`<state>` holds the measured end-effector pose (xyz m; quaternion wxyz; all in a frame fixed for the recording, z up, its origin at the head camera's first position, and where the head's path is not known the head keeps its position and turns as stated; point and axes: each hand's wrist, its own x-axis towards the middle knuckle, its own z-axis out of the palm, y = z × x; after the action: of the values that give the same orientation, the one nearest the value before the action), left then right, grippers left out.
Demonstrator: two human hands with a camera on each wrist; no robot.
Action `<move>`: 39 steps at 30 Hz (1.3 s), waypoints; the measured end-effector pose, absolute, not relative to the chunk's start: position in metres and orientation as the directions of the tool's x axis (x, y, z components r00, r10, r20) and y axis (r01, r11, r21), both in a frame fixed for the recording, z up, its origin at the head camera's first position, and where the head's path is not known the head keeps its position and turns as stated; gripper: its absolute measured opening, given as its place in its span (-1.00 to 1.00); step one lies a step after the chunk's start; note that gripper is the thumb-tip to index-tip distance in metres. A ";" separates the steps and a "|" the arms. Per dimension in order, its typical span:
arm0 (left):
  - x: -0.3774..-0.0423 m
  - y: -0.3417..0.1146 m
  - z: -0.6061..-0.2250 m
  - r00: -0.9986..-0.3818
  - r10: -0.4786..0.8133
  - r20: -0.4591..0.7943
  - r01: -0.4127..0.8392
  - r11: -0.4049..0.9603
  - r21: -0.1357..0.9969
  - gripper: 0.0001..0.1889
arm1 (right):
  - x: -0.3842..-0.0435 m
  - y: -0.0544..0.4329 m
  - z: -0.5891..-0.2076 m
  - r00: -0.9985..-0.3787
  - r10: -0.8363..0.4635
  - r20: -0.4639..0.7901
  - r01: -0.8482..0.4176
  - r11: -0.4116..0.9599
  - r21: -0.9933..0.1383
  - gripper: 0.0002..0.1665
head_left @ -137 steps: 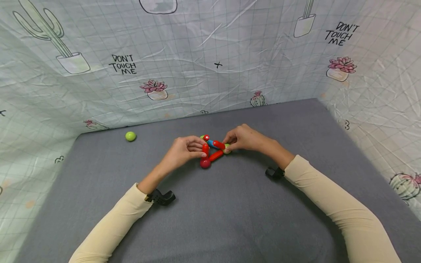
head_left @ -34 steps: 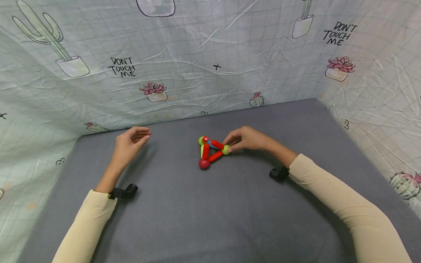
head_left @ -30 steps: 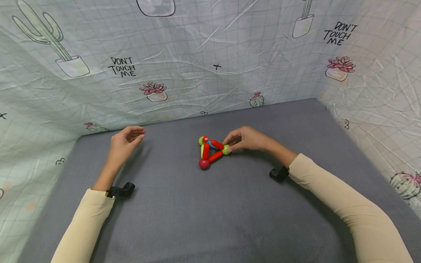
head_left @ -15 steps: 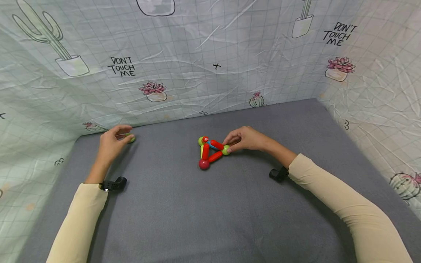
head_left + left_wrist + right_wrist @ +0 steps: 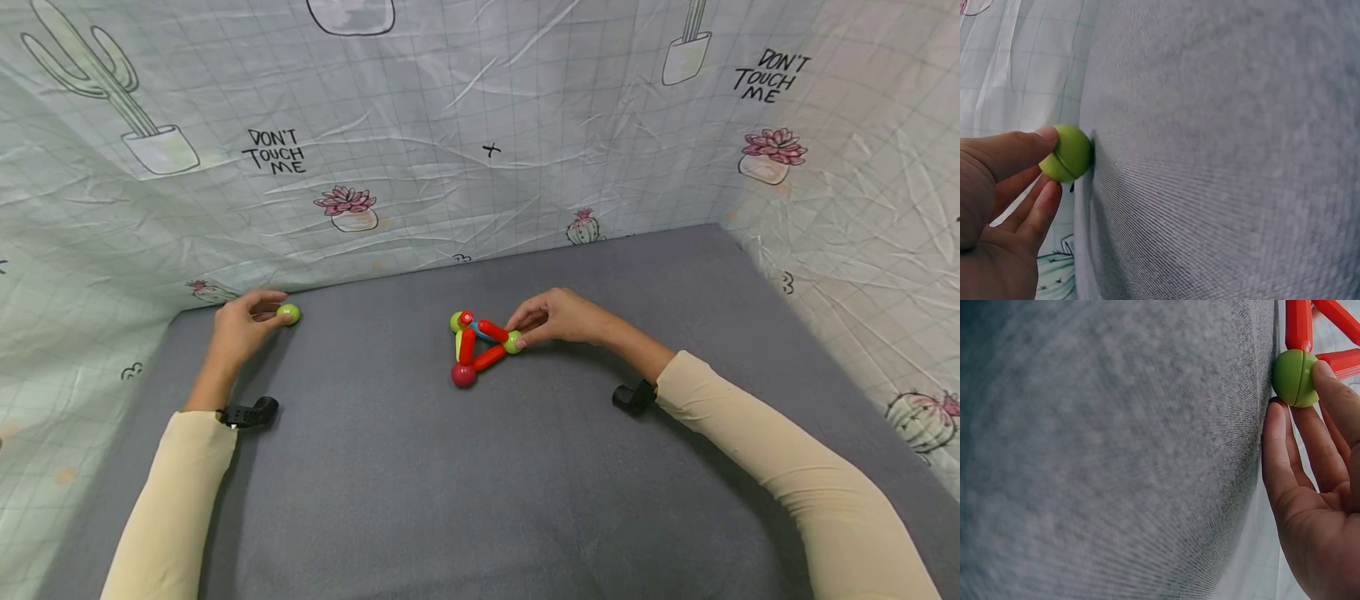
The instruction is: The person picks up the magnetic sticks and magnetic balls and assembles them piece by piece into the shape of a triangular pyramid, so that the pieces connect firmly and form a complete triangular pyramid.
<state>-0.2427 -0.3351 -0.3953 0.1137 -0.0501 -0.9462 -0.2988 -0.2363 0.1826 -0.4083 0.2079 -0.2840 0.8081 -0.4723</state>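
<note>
At the far left of the table, my left hand (image 5: 242, 330) pinches a loose lime-green ball (image 5: 288, 314) between thumb and fingers. The left wrist view shows this green ball (image 5: 1067, 153), with a seam round it, right at the tabletop. Near the middle sits a triangle of coloured rods and balls. My right hand (image 5: 564, 317) pinches its right corner, a green ball (image 5: 1295, 378). A dark red ball (image 5: 463, 375) forms the front corner and another green ball (image 5: 457, 322) the back one. Red rods (image 5: 490, 358) join them, some tilted upward; a blue rod (image 5: 483, 333) lies behind.
A grey cloth covers the table (image 5: 420, 483). A white curtain (image 5: 420, 150) printed with cactus drawings hangs along the back and both sides, close behind my left hand. Each wrist wears a black camera mount (image 5: 251, 413).
My left hand has left the triangle, moved left across the table and taken hold of the loose green ball. My right hand stays at the triangle's right corner.
</note>
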 end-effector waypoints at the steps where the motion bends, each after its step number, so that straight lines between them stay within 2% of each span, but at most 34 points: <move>1: -0.243 -0.336 -0.396 -0.969 0.027 0.246 0.162 0.821 0.547 -0.58 | -0.236 0.182 -0.408 -0.751 -0.657 -0.069 -0.261 0.391 -0.882 -0.65; 7: -0.246 -0.337 -0.399 -0.959 0.040 0.280 0.185 0.839 0.512 -0.68 | -0.237 0.182 -0.409 -0.748 -0.660 -0.071 -0.251 0.381 -0.890 -0.65; 10: -0.246 -0.337 -0.399 -0.961 0.054 0.271 0.198 0.821 0.536 -0.70 | -0.237 0.182 -0.409 -0.750 -0.657 -0.075 -0.247 0.383 -0.890 -0.65; 16: -0.247 -0.336 -0.400 -0.978 0.064 0.197 0.172 0.781 0.600 -0.65 | -0.237 0.182 -0.409 -0.752 -0.655 -0.074 -0.250 0.386 -0.888 -0.64; 23: -0.251 -0.335 -0.401 -0.987 0.055 0.148 0.131 0.810 0.571 -0.54 | -0.238 0.181 -0.409 -0.755 -0.651 -0.076 -0.246 0.389 -0.888 -0.64; 30: -0.253 -0.334 -0.402 -0.983 0.048 0.177 0.140 0.821 0.554 -0.58 | -0.238 0.182 -0.409 -0.754 -0.652 -0.076 -0.245 0.387 -0.889 -0.65; 39: -0.253 -0.333 -0.403 -0.983 0.044 0.176 0.136 0.819 0.557 -0.54 | -0.238 0.182 -0.409 -0.752 -0.655 -0.078 -0.243 0.385 -0.890 -0.65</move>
<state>-0.2531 -0.3328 -0.4032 0.0778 -0.0475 -0.9505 -0.2970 -0.2385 0.1824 -0.4089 0.2147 -0.2792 0.8039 -0.4792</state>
